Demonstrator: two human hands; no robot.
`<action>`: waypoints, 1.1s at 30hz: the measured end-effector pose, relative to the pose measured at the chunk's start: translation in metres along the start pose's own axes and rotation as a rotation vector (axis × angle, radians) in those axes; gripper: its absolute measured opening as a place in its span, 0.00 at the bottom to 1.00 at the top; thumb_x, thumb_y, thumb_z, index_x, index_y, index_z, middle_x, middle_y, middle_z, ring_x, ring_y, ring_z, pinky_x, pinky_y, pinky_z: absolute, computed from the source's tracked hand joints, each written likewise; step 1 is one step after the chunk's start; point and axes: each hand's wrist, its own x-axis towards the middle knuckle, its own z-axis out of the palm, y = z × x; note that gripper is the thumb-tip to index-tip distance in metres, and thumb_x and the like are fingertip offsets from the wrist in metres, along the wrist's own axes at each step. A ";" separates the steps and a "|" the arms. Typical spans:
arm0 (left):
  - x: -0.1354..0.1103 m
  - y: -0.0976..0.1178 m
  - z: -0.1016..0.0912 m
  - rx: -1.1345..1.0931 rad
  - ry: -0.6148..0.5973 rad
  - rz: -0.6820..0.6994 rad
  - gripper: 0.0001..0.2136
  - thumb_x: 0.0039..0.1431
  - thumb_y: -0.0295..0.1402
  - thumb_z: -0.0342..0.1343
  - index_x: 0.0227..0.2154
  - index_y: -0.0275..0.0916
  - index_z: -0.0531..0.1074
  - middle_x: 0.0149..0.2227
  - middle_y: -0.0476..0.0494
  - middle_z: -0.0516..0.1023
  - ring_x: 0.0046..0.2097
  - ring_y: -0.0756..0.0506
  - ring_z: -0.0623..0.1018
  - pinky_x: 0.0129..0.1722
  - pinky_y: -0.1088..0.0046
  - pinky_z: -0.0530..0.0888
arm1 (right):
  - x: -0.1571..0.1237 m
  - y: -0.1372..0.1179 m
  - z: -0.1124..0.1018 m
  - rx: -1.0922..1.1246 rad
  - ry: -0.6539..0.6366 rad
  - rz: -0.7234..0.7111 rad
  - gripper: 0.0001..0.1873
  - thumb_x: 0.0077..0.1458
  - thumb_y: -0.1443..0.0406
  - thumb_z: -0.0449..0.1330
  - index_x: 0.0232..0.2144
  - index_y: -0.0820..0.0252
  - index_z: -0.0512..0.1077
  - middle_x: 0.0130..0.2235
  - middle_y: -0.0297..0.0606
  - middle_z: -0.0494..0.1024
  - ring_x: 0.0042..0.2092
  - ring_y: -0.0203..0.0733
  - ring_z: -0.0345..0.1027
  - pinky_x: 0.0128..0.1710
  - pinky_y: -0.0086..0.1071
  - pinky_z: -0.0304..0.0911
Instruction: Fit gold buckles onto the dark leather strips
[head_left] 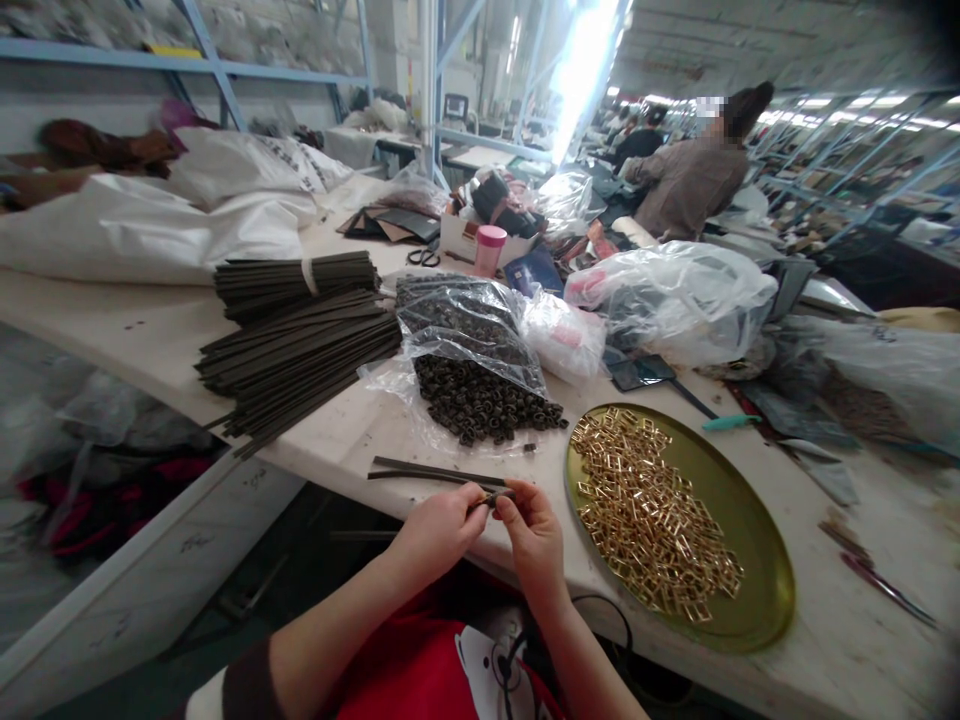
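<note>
My left hand (439, 528) and my right hand (534, 532) meet at the table's near edge, fingers pinched together on the end of a thin dark strap (435, 473) that runs left across the table. A small dark loop seems to sit at the pinch point. Just right of my hands is a round brass tray (757, 545) heaped with several gold buckles (649, 520). Ahead lies a pile of small dark loops (484, 405) spilling from a clear plastic bag (465, 320).
Bundles of long dark straps (296, 345) lie at the left. White sacks (157, 225), plastic bags (679, 295), a pink cup (490, 248) and scissors (424, 257) crowd the back. A teal-handled tool (731, 422) lies beyond the tray. Another person (694, 175) works farther off.
</note>
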 end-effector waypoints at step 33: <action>-0.022 0.014 -0.006 -0.357 -0.088 0.080 0.25 0.58 0.27 0.40 0.59 0.36 0.47 0.51 0.38 0.69 0.51 0.45 0.70 0.53 0.65 0.64 | -0.012 -0.024 -0.003 0.415 -0.475 0.489 0.17 0.45 0.58 0.62 0.39 0.58 0.72 0.34 0.35 0.75 0.34 0.36 0.68 0.37 0.29 0.62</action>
